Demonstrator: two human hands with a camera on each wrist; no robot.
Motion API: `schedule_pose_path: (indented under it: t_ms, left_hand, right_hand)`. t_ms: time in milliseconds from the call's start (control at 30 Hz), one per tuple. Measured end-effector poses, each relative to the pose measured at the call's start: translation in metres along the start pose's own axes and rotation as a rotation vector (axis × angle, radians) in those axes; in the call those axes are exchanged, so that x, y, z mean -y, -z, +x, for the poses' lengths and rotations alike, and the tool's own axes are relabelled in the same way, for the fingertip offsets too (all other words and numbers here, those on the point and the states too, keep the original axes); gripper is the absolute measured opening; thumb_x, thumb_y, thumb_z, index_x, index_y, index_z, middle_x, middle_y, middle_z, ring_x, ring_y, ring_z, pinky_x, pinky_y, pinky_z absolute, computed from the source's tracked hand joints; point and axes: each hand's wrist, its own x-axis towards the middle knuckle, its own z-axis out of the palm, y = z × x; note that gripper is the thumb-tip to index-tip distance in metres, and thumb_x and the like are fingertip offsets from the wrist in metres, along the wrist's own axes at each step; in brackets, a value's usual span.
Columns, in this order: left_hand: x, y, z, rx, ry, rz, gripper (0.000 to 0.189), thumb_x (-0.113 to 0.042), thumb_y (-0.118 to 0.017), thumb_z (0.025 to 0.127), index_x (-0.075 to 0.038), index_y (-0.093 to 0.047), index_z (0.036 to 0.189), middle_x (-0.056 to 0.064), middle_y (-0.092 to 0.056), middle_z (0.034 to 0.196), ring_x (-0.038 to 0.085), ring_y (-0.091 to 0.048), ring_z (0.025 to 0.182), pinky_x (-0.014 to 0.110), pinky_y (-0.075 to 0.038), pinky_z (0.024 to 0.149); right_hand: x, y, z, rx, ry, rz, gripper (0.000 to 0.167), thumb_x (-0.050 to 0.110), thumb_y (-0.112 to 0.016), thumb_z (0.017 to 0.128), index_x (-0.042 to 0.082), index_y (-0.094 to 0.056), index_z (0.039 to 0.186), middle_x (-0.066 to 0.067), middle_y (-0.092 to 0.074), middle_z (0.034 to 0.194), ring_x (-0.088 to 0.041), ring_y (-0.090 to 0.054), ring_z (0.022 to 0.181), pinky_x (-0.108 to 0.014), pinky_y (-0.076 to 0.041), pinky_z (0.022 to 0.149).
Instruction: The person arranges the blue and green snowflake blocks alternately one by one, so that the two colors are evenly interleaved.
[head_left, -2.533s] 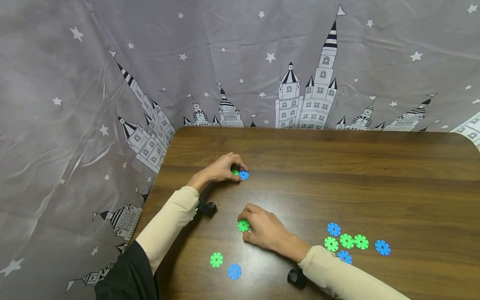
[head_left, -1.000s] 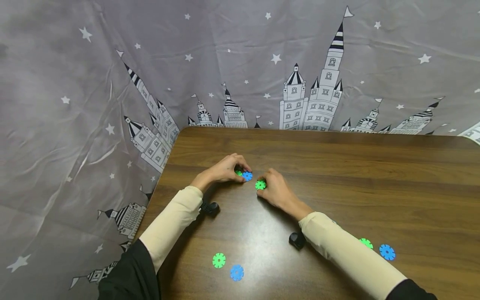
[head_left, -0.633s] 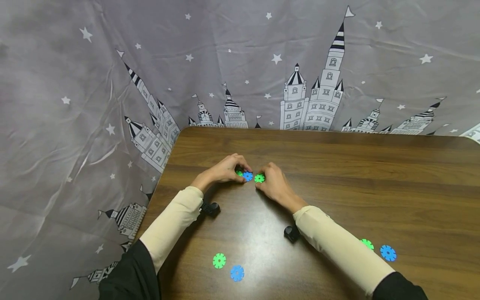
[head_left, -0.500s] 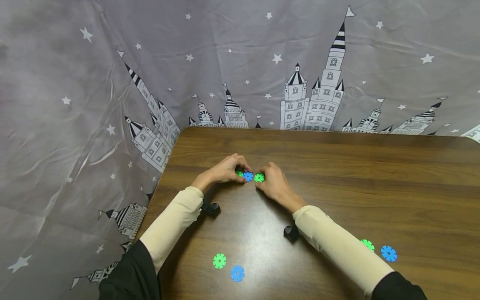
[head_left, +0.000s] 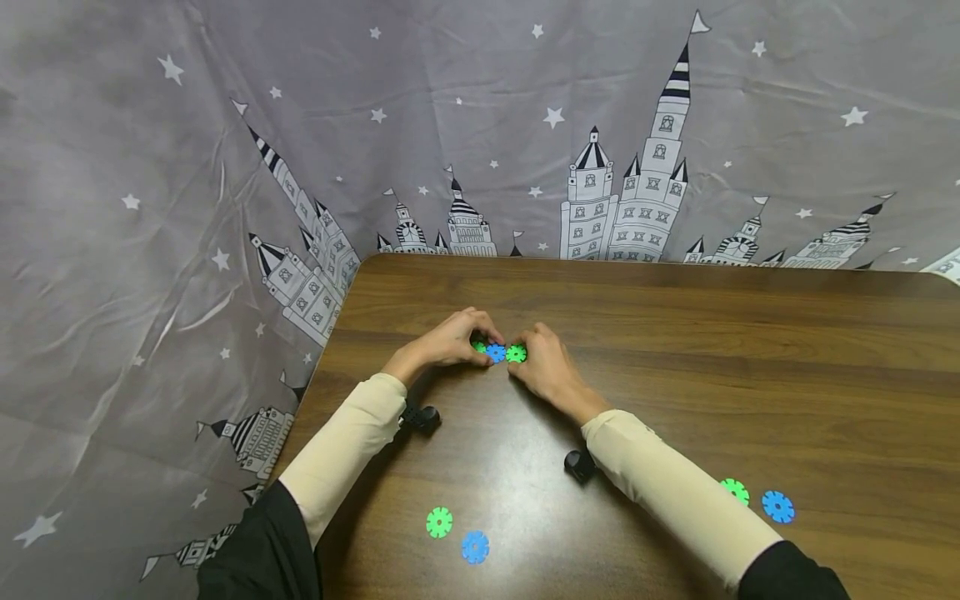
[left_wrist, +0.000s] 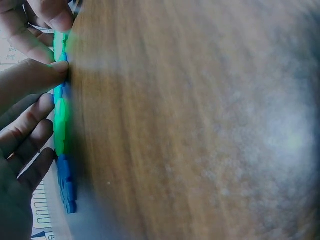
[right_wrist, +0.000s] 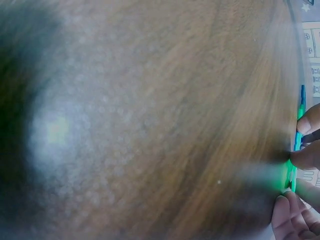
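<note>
My left hand (head_left: 450, 338) pinches a blue notched plastic disc (head_left: 495, 353) between thumb and fingers at the far left of the table. In the left wrist view a green disc (left_wrist: 60, 127) and another blue disc (left_wrist: 66, 185) continue in line from it under the palm. My right hand (head_left: 549, 367) pinches a green notched disc (head_left: 516, 353), its edge up against the blue one's. Whether their slots are engaged cannot be made out. In the right wrist view the discs (right_wrist: 301, 111) appear edge-on, partly hidden by fingers.
A loose green disc (head_left: 438, 522) and a blue disc (head_left: 476, 547) lie near the front of the wooden table (head_left: 675, 333). Beside my right sleeve are a partly covered green disc (head_left: 735, 492) and a blue disc (head_left: 777, 507). A grey castle-print curtain (head_left: 450, 125) hangs behind.
My right hand has carried its green disc up and leftward across the table until it meets the blue disc. The left hand has kept its hold and nearly its place.
</note>
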Motion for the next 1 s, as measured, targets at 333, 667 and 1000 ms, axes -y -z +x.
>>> schedule_pose_path:
  t_ms: [333,667,1000]
  left_hand:
    - [0.002,-0.001,0.000,0.002,0.003,0.007,0.037,-0.010,-0.083,0.072,-0.007,-0.075,0.107,0.004,-0.066,0.102,0.021,-0.052,0.099,0.035,-0.041,0.088]
    - [0.000,-0.002,-0.001,-0.005,0.007,0.018,0.037,-0.010,-0.083,0.071,-0.007,-0.074,0.107,0.004,-0.066,0.102,0.020,-0.052,0.098,0.034,-0.041,0.087]
    - [0.002,-0.002,-0.003,-0.008,0.001,0.004,0.039,-0.010,-0.083,0.071,-0.007,-0.073,0.108,0.003,-0.067,0.102,0.020,-0.053,0.098,0.035,-0.040,0.089]
  right_hand:
    - [0.000,-0.001,-0.001,0.010,0.000,-0.003,0.036,0.014,-0.078,0.082,0.003,-0.070,0.115,-0.009,-0.056,0.103,-0.024,-0.059,0.092,-0.039,-0.051,0.085]
    - [0.000,-0.002,-0.001,0.001,0.001,-0.001,0.037,0.014,-0.077,0.082,0.002,-0.068,0.116,-0.008,-0.054,0.105,-0.023,-0.059,0.092,-0.039,-0.051,0.083]
    - [0.010,-0.004,-0.031,-0.038,0.185,0.133,0.033,0.013,-0.071,0.085,0.004,-0.067,0.116,-0.006,-0.056,0.103,-0.015,-0.054,0.082,-0.031,-0.048,0.069]
